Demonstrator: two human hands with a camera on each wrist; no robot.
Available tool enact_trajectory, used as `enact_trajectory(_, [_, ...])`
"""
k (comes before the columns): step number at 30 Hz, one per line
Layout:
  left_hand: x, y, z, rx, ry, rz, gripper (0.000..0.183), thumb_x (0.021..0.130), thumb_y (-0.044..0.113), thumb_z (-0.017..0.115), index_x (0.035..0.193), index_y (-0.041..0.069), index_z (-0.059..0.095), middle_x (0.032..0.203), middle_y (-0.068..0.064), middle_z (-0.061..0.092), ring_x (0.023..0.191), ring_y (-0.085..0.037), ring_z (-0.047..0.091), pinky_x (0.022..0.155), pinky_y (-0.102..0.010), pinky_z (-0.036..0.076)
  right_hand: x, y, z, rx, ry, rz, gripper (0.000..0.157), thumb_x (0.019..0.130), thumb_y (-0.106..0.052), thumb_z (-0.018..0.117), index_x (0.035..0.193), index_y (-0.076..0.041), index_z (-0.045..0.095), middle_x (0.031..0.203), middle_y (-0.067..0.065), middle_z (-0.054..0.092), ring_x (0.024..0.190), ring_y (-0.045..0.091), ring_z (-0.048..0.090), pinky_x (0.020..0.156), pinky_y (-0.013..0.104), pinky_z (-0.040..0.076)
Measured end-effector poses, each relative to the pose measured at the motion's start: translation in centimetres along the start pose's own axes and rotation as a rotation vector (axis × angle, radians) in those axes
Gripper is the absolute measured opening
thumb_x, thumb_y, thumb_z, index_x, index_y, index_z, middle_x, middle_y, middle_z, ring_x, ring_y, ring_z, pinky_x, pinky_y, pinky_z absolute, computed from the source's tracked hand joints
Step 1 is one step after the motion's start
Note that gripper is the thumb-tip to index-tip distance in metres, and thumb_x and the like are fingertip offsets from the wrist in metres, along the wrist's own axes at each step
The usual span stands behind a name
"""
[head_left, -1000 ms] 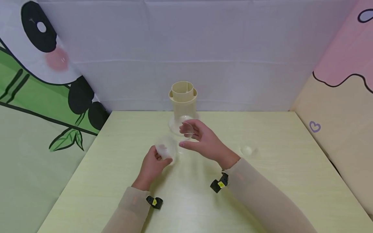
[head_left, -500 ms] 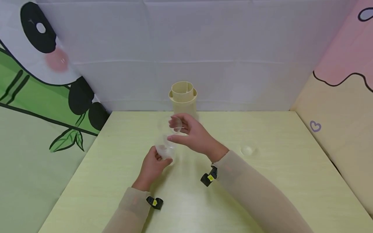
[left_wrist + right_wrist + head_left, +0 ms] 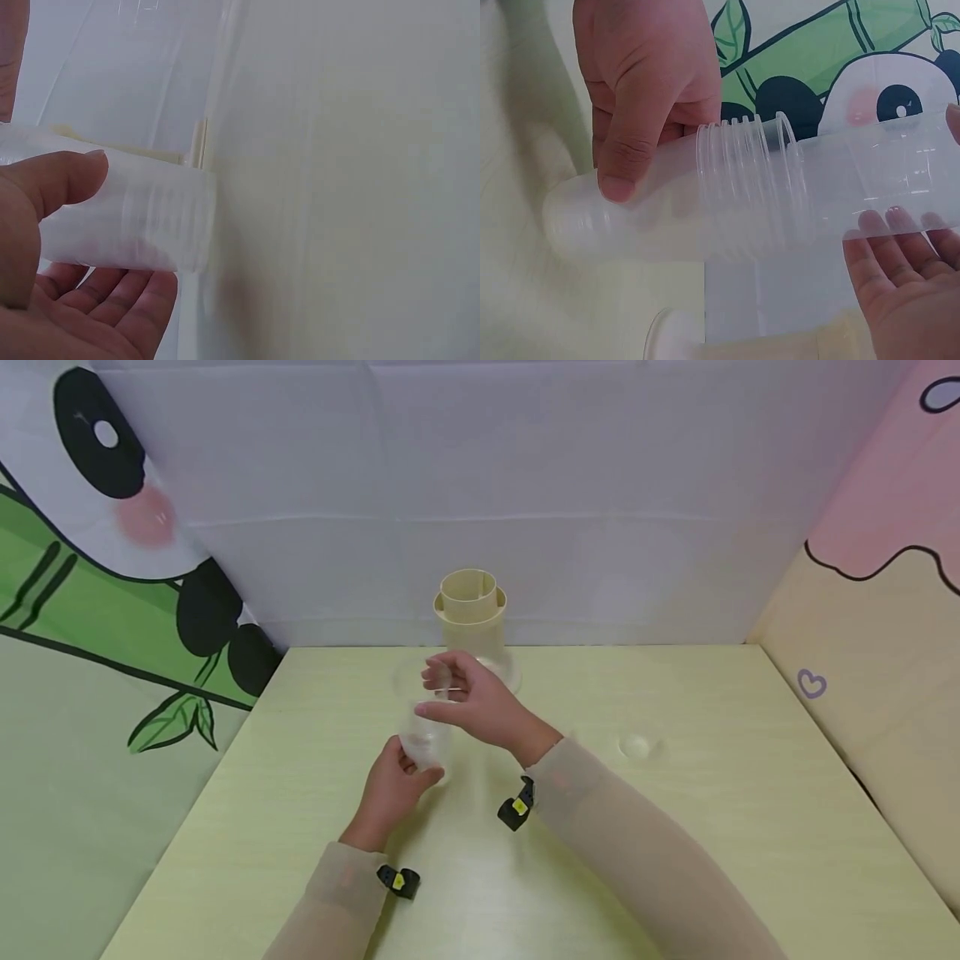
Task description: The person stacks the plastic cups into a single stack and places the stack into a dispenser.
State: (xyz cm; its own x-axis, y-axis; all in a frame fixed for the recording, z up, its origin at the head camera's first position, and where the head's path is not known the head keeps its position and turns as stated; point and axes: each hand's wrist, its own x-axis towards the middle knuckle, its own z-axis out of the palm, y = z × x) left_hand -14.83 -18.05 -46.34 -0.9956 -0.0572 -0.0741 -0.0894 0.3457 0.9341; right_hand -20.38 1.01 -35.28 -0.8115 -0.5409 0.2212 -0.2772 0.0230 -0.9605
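My left hand (image 3: 392, 787) grips a stack of clear plastic cups (image 3: 142, 217), thumb on one side and fingers under the other. Several ridged rims (image 3: 739, 176) show at the stack's upper end in the right wrist view. Above it, my right hand (image 3: 480, 702) holds a single clear plastic cup (image 3: 877, 176) between thumb and fingers. One end of this cup is right at the stack's rims, roughly in line with the stack. Both stand tilted over the table. The cup's far end runs out of the right wrist view.
A cream-coloured double-walled tube (image 3: 472, 618) stands upright on a round clear base at the table's back edge, behind my right hand. Another clear cup (image 3: 636, 745) is on the table (image 3: 712, 827) to the right. A white cloth (image 3: 570, 485) hangs behind.
My right hand has moved left with its cup, from in front of the cream tube to over the stack's rims. The left hand has stayed put with the stack.
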Motion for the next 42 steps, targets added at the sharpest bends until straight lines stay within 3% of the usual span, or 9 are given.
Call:
enact_trajectory(6, [0.0,0.0,0.0,0.020,0.003,0.002,0.069,0.091,0.010,0.079,0.146,0.000,0.038,0.149,-0.020,0.050,0.137,-0.036,0.051,0.110,-0.049,0.045,0.4,0.5,0.4,-0.012,-0.010,-0.003,0.061,0.091,-0.015,0.080,0.142,-0.008,0.048,0.137,0.009,0.059,0.126,0.022,0.059,0.109,0.029,0.046])
enact_trajectory(17, [-0.1,-0.2,-0.1,0.021,-0.001,0.014,0.069,0.092,0.009,0.079,0.147,0.000,0.038,0.151,-0.021,0.049,0.139,-0.036,0.049,0.111,-0.048,0.044,0.3,1.3,1.3,-0.022,-0.037,0.008,0.065,0.090,-0.017,0.081,0.145,-0.005,0.047,0.133,0.006,0.061,0.125,0.021,0.060,0.111,0.035,0.044])
enact_trajectory(24, [-0.1,-0.3,-0.1,0.008,0.000,0.016,0.068,0.091,0.009,0.079,0.146,0.000,0.039,0.150,-0.020,0.050,0.138,-0.034,0.050,0.110,-0.047,0.045,0.2,2.0,1.3,-0.036,-0.019,0.003,0.062,0.091,-0.016,0.081,0.143,-0.005,0.049,0.133,0.009,0.060,0.125,0.021,0.059,0.110,0.029,0.044])
enact_trajectory(31, [0.0,-0.2,-0.1,0.009,-0.002,0.025,0.069,0.091,0.009,0.079,0.145,0.000,0.039,0.150,-0.019,0.051,0.137,-0.033,0.052,0.109,-0.047,0.046,-0.2,2.6,1.1,-0.072,-0.010,0.033,0.062,0.091,-0.021,0.082,0.144,-0.009,0.051,0.137,0.010,0.061,0.128,0.018,0.056,0.113,0.036,0.042])
enact_trajectory(42, [0.0,-0.1,-0.1,-0.001,-0.012,0.017,0.071,0.091,0.010,0.079,0.148,0.002,0.037,0.151,-0.018,0.049,0.137,-0.033,0.052,0.109,-0.046,0.047,-0.4,3.8,1.0,-0.137,-0.007,0.039,0.063,0.089,-0.024,0.083,0.143,-0.012,0.053,0.142,0.002,0.059,0.134,0.017,0.052,0.115,0.035,0.040])
